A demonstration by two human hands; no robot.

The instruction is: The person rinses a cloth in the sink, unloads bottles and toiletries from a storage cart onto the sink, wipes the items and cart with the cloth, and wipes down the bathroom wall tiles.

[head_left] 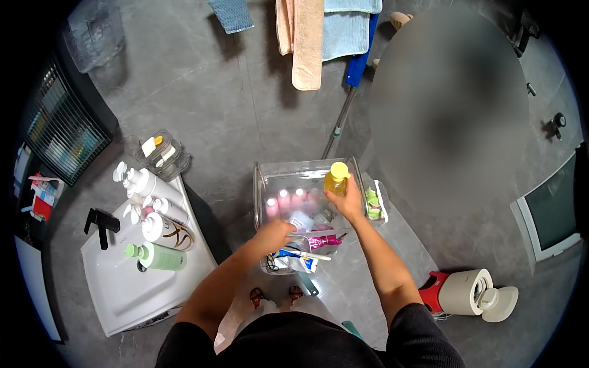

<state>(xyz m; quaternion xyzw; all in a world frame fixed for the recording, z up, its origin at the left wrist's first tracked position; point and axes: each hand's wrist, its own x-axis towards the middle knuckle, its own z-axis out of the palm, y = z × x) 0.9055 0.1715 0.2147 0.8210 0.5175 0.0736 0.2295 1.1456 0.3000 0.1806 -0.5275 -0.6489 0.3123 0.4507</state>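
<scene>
Yellow from cap to contents, a bottle (337, 179) sits in the right hand (348, 200), fingers wrapped round its side, at the right end of a clear bin (300, 164) in the middle of the frame; whether its base touches anything I can't tell from where I stand; the left hand (274, 236) is bent at the bin's near left edge, and I can't make out whether those fingers pinch the rim or merely rest by it. Its side could slide if the grip loosened, I'd judge, and a drop might knock the pink bottles (284, 199) lined up inside the bin; a low sweep of the left hand could also catch the pink tube (322, 242) just below the bin. As for writing, little can be read; the white pump bottle (162, 232) at left wears bold brown strokes, no word I can settle on; the pink tube carries pale print, too small to read; the green pump bottle (162, 256) below shows no legible name.
</scene>
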